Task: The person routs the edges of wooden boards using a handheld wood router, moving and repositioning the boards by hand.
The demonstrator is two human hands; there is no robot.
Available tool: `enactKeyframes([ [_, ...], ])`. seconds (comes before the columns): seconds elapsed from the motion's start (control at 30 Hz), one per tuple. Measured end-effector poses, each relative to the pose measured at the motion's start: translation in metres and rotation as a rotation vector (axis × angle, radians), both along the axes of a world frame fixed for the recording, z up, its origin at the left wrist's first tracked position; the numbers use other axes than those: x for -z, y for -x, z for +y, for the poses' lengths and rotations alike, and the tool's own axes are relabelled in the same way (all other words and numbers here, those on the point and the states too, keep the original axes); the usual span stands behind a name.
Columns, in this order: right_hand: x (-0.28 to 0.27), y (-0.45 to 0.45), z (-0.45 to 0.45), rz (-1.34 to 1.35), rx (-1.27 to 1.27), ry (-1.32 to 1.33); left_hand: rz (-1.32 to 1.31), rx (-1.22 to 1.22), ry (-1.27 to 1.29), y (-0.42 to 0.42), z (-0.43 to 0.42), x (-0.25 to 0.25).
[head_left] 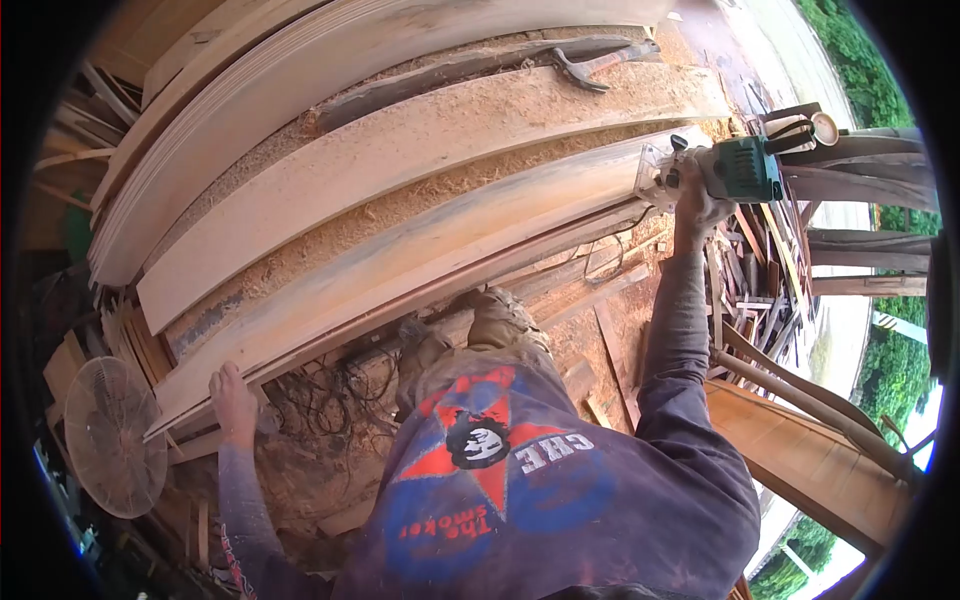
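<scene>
My right hand [700, 208] is wrapped round the green and black power tool [743, 168], at the far right end of a long plank [420, 250]. The tool's clear base plate rests at the plank's end. My left hand [232, 400] is at the same plank's left end, its fingers bent over the near edge. The thumb side and the underside of that grip are hard to see. Sawdust lies along the plank's far side.
Beyond lies another board [430, 160] covered in sawdust, with a hammer [590, 72] on it. Stacked boards [250, 110] curve behind. A round fan [112, 437] stands at the left. Cables [335, 400] and wood scraps [760, 270] lie below and at the right.
</scene>
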State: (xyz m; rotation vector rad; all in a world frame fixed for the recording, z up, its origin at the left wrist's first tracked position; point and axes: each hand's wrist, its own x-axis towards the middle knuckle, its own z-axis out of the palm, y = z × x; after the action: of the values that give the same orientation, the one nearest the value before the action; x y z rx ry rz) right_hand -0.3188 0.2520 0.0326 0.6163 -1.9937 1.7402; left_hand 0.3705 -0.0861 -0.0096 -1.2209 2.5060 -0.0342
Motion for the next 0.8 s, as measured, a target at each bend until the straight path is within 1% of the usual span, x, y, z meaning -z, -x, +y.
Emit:
enactKeyframes([
  [0.07, -0.005, -0.023, -0.013, -0.09, -0.036, 0.029, -0.016, 0.024, 0.0, -0.001, -0.002, -0.005],
  [0.1, -0.001, -0.03, -0.018, -0.076, -0.058, 0.001, -0.011, 0.046, -0.001, 0.001, -0.002, -0.009],
  [0.13, 0.007, -0.036, -0.021, -0.043, -0.069, -0.025, 0.01, 0.061, 0.003, 0.0, -0.007, 0.002],
  [0.17, 0.009, -0.035, -0.02, 0.073, -0.073, -0.16, 0.022, 0.075, -0.001, 0.0, -0.006, -0.003],
  [0.27, 0.0, -0.071, -0.043, 0.043, -0.111, -0.154, 0.068, 0.07, -0.039, 0.003, -0.005, -0.017],
  [0.33, 0.0, -0.093, -0.057, 0.063, -0.135, -0.143, 0.087, 0.065, -0.026, 0.002, -0.006, -0.017],
  [0.37, 0.013, -0.105, -0.063, -0.001, -0.195, -0.1, 0.117, 0.082, -0.011, 0.002, -0.012, 0.001],
  [0.4, 0.001, -0.124, -0.073, -0.085, -0.265, -0.063, 0.109, 0.067, -0.011, 0.001, -0.009, -0.007],
  [0.43, -0.009, -0.147, -0.084, -0.14, -0.297, 0.029, 0.11, 0.076, -0.013, 0.002, -0.007, -0.013],
  [0.47, -0.012, -0.161, -0.091, -0.141, -0.304, 0.029, 0.114, 0.089, -0.013, 0.001, -0.007, -0.017],
  [0.53, -0.018, -0.18, -0.1, 0.009, -0.427, 0.056, 0.085, 0.111, 0.003, -0.003, -0.008, -0.022],
  [0.57, -0.03, -0.197, -0.11, -0.006, -0.526, 0.097, 0.06, 0.136, 0.018, -0.005, -0.007, -0.022],
  [0.6, -0.017, -0.209, -0.117, 0.019, -0.521, 0.088, 0.086, 0.143, 0.017, -0.003, -0.012, -0.002],
  [0.67, -0.027, -0.228, -0.121, -0.063, -0.555, 0.029, 0.162, 0.134, 0.012, -0.003, -0.009, -0.016],
  [0.8, -0.038, -0.259, -0.139, -0.08, -0.651, 0.064, 0.175, 0.139, 0.01, -0.008, -0.009, -0.026],
])
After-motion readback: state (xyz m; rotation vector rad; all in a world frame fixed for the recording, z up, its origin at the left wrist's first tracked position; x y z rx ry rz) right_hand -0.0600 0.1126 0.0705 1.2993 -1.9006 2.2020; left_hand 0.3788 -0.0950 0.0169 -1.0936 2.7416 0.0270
